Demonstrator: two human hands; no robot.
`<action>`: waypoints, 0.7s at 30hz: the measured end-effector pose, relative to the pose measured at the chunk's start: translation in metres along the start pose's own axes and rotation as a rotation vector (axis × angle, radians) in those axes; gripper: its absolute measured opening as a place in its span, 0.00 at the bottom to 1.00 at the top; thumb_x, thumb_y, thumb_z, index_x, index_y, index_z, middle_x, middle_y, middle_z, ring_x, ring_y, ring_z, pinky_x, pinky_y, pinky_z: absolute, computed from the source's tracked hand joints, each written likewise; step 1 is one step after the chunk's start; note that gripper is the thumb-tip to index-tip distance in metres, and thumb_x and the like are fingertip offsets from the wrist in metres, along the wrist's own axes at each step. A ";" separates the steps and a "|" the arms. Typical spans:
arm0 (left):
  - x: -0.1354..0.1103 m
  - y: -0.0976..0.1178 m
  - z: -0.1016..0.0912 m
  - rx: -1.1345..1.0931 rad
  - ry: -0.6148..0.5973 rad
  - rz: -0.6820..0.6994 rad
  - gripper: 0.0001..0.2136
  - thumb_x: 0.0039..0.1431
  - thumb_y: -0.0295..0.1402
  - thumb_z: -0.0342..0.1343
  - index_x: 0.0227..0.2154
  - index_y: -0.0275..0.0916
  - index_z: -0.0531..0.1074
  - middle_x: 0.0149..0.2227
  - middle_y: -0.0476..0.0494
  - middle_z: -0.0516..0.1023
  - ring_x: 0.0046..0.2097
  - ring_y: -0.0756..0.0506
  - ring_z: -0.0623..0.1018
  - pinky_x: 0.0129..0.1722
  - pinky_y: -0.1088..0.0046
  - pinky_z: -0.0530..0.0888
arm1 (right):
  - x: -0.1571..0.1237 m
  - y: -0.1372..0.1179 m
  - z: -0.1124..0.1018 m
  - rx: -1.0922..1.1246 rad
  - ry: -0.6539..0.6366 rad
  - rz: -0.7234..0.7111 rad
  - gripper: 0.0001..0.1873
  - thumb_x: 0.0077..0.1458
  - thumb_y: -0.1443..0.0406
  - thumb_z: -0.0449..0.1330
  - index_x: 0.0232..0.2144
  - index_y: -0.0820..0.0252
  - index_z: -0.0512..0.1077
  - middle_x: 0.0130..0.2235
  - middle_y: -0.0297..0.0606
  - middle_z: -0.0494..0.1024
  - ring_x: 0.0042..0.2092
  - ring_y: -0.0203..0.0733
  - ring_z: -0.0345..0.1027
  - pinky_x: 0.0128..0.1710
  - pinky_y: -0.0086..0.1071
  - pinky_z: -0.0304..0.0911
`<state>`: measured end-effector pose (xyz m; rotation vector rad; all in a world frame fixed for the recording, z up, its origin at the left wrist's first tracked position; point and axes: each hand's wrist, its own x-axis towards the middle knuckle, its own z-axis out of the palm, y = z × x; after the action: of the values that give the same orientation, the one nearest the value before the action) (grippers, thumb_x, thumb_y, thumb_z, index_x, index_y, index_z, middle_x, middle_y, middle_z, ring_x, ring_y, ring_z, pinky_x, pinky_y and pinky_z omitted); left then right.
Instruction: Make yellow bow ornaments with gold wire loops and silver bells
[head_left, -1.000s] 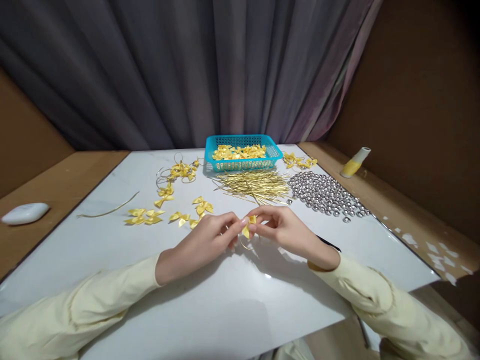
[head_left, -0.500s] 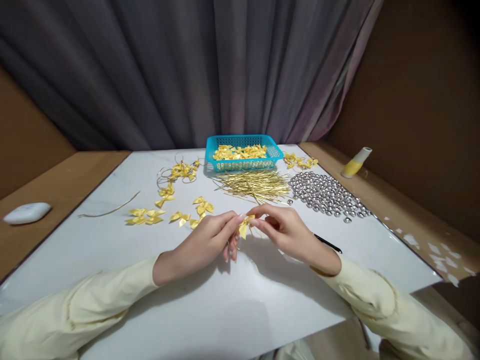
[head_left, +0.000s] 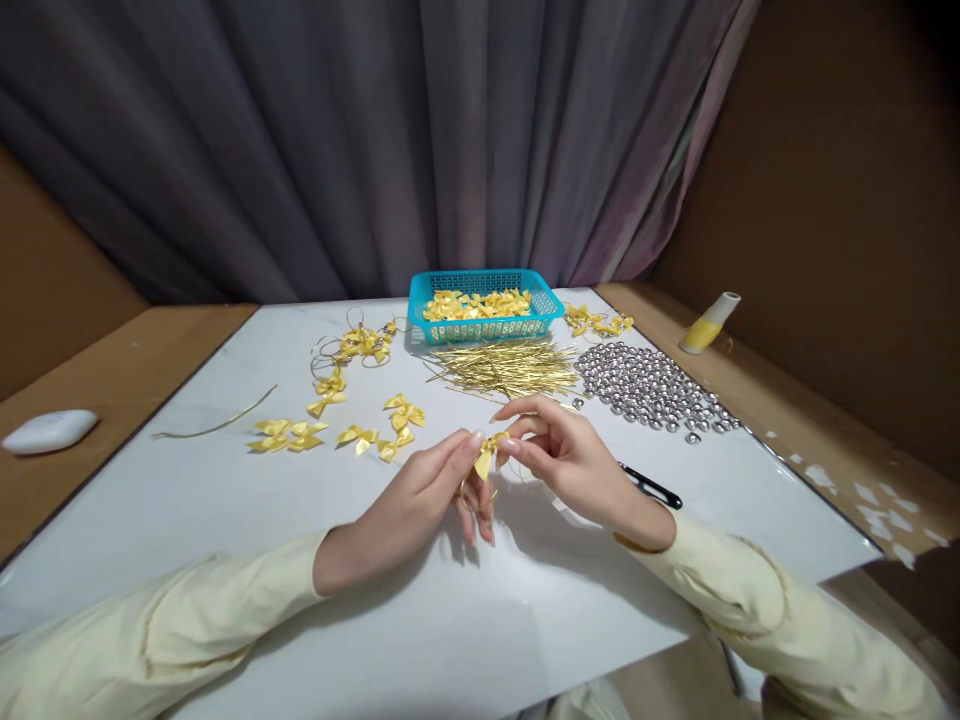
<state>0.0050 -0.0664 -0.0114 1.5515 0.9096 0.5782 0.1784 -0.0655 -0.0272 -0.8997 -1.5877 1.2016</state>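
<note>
My left hand (head_left: 420, 495) and my right hand (head_left: 574, 455) meet over the middle of the white table (head_left: 300, 520). Between their fingertips they pinch a small yellow ribbon bow (head_left: 487, 455) with a thin gold wire loop hanging under it. Both hands are closed in a pinch on that bow. Behind the hands lies a pile of gold wire pieces (head_left: 506, 368). Several finished yellow bows (head_left: 330, 425) lie to the left.
A blue basket (head_left: 484, 322) of yellow bows stands at the back. Several silver bells (head_left: 652, 388) spread at the right, a black pen (head_left: 651, 487) near my right wrist. A yellow-white bottle (head_left: 709, 323) and a white object (head_left: 49, 430) lie on the wooden ledges.
Both hands have lifted slightly and turned the bow; my left fingers now point down under it, and the pen beside my right wrist shows more.
</note>
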 end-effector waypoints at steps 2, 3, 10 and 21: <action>0.000 -0.001 -0.004 0.038 0.001 0.044 0.15 0.64 0.41 0.39 0.28 0.38 0.62 0.23 0.51 0.72 0.23 0.50 0.74 0.25 0.74 0.71 | -0.001 -0.002 0.000 0.027 -0.025 0.027 0.11 0.54 0.63 0.57 0.39 0.59 0.62 0.27 0.33 0.72 0.28 0.34 0.66 0.24 0.27 0.56; 0.000 -0.001 -0.006 0.071 -0.005 0.062 0.15 0.64 0.41 0.39 0.28 0.38 0.62 0.23 0.51 0.72 0.23 0.50 0.74 0.26 0.74 0.71 | -0.001 -0.003 -0.001 0.042 -0.035 0.040 0.12 0.53 0.63 0.57 0.39 0.59 0.62 0.26 0.33 0.72 0.28 0.34 0.66 0.24 0.27 0.55; -0.002 0.008 -0.017 0.326 -0.098 0.197 0.18 0.65 0.35 0.38 0.25 0.37 0.67 0.24 0.49 0.75 0.27 0.51 0.74 0.33 0.76 0.71 | -0.002 -0.008 -0.009 0.200 -0.107 0.090 0.15 0.51 0.61 0.61 0.36 0.58 0.58 0.24 0.30 0.74 0.25 0.32 0.64 0.24 0.26 0.53; -0.001 0.013 -0.023 0.515 -0.191 0.346 0.15 0.64 0.30 0.37 0.27 0.38 0.67 0.25 0.48 0.78 0.28 0.51 0.76 0.33 0.77 0.69 | 0.003 -0.005 -0.015 0.329 -0.292 0.202 0.14 0.52 0.61 0.60 0.34 0.56 0.57 0.24 0.27 0.72 0.18 0.26 0.49 0.17 0.22 0.42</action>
<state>-0.0111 -0.0537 0.0062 2.2164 0.6749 0.4431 0.1920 -0.0593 -0.0201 -0.7042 -1.4836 1.7442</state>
